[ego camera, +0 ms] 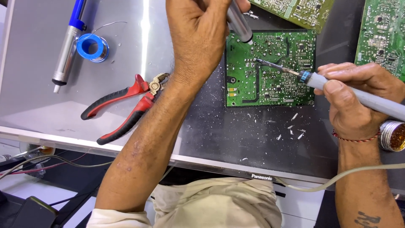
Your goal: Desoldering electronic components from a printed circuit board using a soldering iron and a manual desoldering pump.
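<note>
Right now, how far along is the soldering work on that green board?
Done, it seems: pale solder bits litter the dark surface beside the green circuit board. In hand: the right hand holds a soldering iron with its tip on the board, while the left hand holds a metal suction tool above it. What is left cannot be judged; two more boards lie above.

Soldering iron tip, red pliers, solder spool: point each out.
Soldering iron tip (263, 63): head view, on the metal tip.
Red pliers (122, 103): head view, on the handles.
Solder spool (92, 46): head view, on the blue rim.
</note>
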